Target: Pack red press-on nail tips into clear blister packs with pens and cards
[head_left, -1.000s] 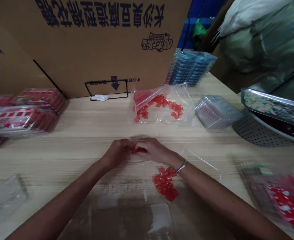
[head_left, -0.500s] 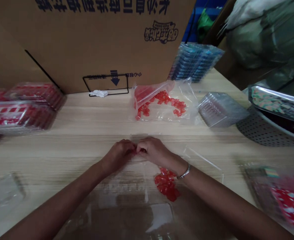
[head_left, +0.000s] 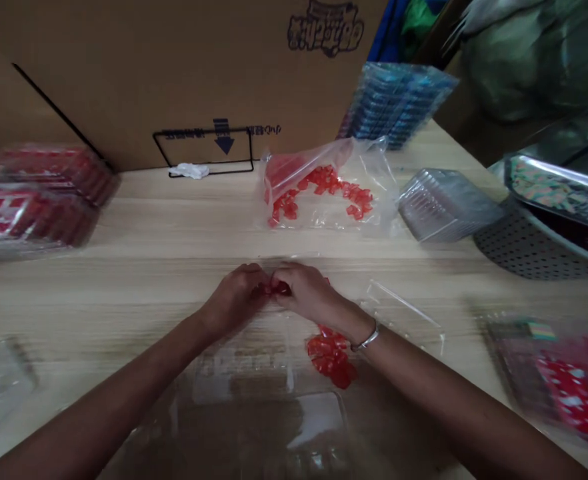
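Observation:
My left hand [head_left: 237,299] and my right hand [head_left: 304,291] meet fingertip to fingertip over the middle of the table. Both are closed in a pinch on a small red translucent piece [head_left: 278,288], mostly covered by the fingers. Just below my right wrist, which wears a silver bangle [head_left: 367,335], lies a small heap of similar red pieces [head_left: 331,359]. A clear plastic tray [head_left: 244,363] with moulded compartments lies beneath and in front of my hands. Farther back, a clear bag [head_left: 319,215] contains more red pieces.
A large cardboard box [head_left: 199,73] stands behind. Red packs [head_left: 34,213] are stacked left, blue packs [head_left: 399,100] at the back right. Clear trays [head_left: 447,203] are nested beside a grey perforated basket [head_left: 524,243]. A red-and-white package [head_left: 574,393] lies right.
The view has tilted down slightly, so the surroundings sit higher in the picture. My hands stay together, and more of the red piece shows between the fingers.

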`<state>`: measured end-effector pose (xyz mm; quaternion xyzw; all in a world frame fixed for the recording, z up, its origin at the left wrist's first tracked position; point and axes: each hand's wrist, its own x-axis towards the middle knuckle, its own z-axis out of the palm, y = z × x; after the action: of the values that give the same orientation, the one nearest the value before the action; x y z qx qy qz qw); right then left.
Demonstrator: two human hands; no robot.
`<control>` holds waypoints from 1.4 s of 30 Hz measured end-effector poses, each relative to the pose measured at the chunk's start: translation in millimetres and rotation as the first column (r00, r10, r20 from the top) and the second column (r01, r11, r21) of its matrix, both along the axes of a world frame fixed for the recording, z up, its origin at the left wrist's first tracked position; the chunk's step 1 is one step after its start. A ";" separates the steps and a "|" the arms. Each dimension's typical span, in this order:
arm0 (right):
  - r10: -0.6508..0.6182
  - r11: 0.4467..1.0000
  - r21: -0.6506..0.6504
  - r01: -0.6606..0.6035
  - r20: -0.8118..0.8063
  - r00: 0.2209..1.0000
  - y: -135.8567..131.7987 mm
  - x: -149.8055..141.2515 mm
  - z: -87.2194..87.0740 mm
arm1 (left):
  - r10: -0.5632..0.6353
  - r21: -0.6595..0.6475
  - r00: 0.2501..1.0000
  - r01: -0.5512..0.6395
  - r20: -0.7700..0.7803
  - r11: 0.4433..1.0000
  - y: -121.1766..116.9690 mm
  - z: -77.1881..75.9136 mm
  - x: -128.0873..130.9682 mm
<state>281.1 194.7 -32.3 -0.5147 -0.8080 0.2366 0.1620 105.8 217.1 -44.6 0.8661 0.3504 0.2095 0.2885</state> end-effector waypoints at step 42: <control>-0.495 0.821 -0.560 0.109 -0.602 0.627 -180.4 -9.5 29.8 | 0.343 -0.559 0.858 -0.080 0.383 0.825 -198.3 24.3 -2.8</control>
<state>271.6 14.3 -2.5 -0.5334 -0.4905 0.5775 0.3760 103.0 18.8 -20.3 0.6314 0.4105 0.3398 0.5633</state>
